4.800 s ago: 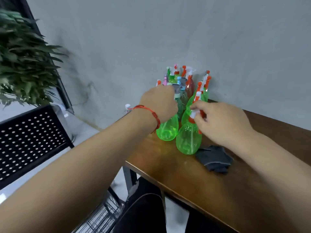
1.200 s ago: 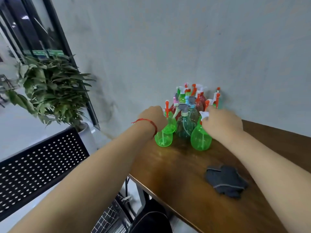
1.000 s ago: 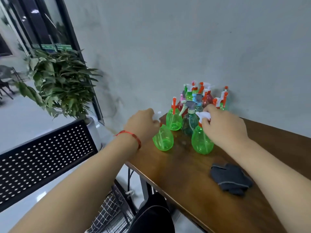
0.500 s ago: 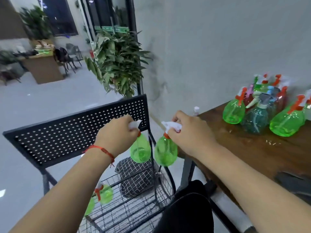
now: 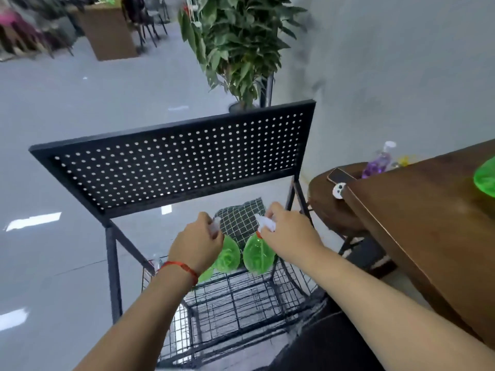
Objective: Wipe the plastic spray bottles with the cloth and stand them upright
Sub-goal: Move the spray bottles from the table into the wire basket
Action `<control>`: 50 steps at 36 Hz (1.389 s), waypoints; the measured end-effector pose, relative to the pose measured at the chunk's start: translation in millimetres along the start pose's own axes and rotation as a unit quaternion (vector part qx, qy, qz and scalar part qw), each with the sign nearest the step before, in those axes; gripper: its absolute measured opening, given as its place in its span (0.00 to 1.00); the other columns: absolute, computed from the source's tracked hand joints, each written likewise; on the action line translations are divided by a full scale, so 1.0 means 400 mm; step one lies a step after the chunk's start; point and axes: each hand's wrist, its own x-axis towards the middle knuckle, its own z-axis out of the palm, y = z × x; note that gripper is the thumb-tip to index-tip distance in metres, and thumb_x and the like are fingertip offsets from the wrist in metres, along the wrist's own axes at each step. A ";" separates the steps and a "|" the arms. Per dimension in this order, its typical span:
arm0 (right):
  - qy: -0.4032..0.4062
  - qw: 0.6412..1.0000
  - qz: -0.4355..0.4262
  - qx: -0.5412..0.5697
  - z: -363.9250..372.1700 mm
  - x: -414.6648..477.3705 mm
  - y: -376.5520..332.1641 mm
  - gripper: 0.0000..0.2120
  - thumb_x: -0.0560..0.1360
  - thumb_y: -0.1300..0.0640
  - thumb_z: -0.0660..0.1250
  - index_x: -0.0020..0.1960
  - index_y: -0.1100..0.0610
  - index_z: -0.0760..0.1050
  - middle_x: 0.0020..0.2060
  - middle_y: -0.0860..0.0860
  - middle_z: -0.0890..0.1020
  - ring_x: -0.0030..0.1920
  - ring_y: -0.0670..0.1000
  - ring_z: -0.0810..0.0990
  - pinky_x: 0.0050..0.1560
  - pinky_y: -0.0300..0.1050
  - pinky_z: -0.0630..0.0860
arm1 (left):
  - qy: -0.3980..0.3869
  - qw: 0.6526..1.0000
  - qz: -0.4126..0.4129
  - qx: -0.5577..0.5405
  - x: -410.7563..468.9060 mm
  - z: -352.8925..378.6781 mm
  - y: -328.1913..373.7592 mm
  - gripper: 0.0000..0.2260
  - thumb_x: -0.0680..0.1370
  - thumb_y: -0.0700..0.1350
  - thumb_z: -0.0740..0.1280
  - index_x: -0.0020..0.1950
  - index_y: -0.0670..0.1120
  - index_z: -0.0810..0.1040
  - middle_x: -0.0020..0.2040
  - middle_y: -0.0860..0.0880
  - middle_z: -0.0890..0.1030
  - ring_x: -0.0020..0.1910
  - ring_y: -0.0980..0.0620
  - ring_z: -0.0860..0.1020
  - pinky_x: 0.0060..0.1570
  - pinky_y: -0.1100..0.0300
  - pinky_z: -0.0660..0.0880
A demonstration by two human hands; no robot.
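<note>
The left hand curls its fingers round the white trigger head of a translucent green plastic spray bottle. The right hand pinches the head of a second green bottle just beside it. Both bottles hang base-down below the fingers, long axes near upright, over the black wire basket. The brown wooden table lies nearer the right hand, and the glossy bodies look empty.
</note>
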 end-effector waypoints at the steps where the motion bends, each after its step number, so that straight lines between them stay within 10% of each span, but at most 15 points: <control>1: -0.003 1.000 0.005 0.003 0.027 0.010 0.010 0.09 0.81 0.48 0.64 0.59 0.48 0.71 0.46 0.51 0.81 0.39 0.54 0.79 0.33 0.45 0.68 | -0.009 1.000 -0.005 0.005 0.007 0.025 -0.008 0.09 0.86 0.55 0.62 0.57 0.50 0.69 0.42 0.49 0.80 0.39 0.46 0.81 0.43 0.51 0.81; 9: -0.050 0.996 0.072 0.031 0.193 0.074 0.068 0.09 0.81 0.51 0.67 0.59 0.50 0.72 0.44 0.49 0.81 0.39 0.53 0.79 0.36 0.45 0.72 | -0.057 0.997 -0.042 0.017 0.058 0.186 -0.043 0.07 0.86 0.50 0.59 0.58 0.47 0.65 0.43 0.46 0.81 0.41 0.41 0.81 0.41 0.48 0.80; 16: -0.086 0.979 0.140 0.120 0.281 0.102 0.099 0.08 0.82 0.52 0.68 0.60 0.50 0.74 0.42 0.48 0.81 0.39 0.50 0.82 0.36 0.52 0.83 | -0.073 0.993 -0.088 0.020 0.091 0.273 -0.059 0.07 0.85 0.45 0.57 0.61 0.45 0.62 0.43 0.46 0.85 0.46 0.39 0.85 0.63 0.42 0.77; 21: -0.100 0.970 0.147 0.166 0.306 0.115 0.115 0.09 0.83 0.52 0.69 0.62 0.51 0.75 0.44 0.45 0.80 0.37 0.46 0.80 0.30 0.39 0.70 | -0.068 0.992 -0.098 0.035 0.097 0.306 -0.067 0.08 0.86 0.44 0.58 0.62 0.43 0.62 0.33 0.55 0.71 0.39 0.44 0.79 0.65 0.45 0.73; 27: -0.123 0.966 0.148 0.175 0.312 0.124 0.117 0.11 0.81 0.49 0.71 0.61 0.50 0.76 0.43 0.43 0.81 0.38 0.44 0.80 0.34 0.41 0.71 | -0.078 0.990 -0.117 0.014 0.092 0.303 -0.055 0.14 0.85 0.47 0.62 0.66 0.43 0.63 0.40 0.50 0.79 0.40 0.44 0.81 0.46 0.55 0.68; 32: -0.138 0.966 0.146 0.161 0.286 0.113 0.115 0.21 0.79 0.42 0.72 0.67 0.50 0.73 0.50 0.44 0.82 0.45 0.46 0.82 0.45 0.47 0.80 | -0.079 0.988 -0.134 0.003 0.073 0.273 -0.042 0.16 0.83 0.56 0.63 0.63 0.49 0.63 0.40 0.50 0.83 0.48 0.43 0.84 0.67 0.51 0.72; 37: -0.127 0.973 0.129 0.145 0.222 0.080 0.113 0.28 0.78 0.39 0.72 0.73 0.49 0.70 0.55 0.43 0.79 0.51 0.47 0.80 0.50 0.46 0.79 | -0.055 0.993 -0.102 0.016 0.050 0.225 -0.037 0.18 0.82 0.61 0.64 0.62 0.52 0.63 0.38 0.55 0.76 0.40 0.46 0.80 0.42 0.53 0.76; 45: -0.086 0.979 0.106 0.151 0.084 -0.008 0.109 0.25 0.81 0.46 0.71 0.76 0.47 0.69 0.65 0.46 0.80 0.53 0.46 0.79 0.45 0.38 0.74 | -0.022 0.998 -0.006 0.050 0.005 0.134 0.069 0.19 0.83 0.62 0.64 0.67 0.54 0.65 0.45 0.56 0.80 0.42 0.49 0.81 0.46 0.51 0.81; 50: -0.044 0.982 0.091 0.161 -0.043 -0.088 0.117 0.22 0.82 0.47 0.69 0.75 0.47 0.71 0.62 0.45 0.82 0.57 0.49 0.80 0.61 0.50 0.78 | -0.007 0.994 0.083 0.066 -0.034 0.104 0.193 0.18 0.83 0.62 0.64 0.67 0.53 0.67 0.48 0.54 0.81 0.43 0.51 0.82 0.45 0.49 0.85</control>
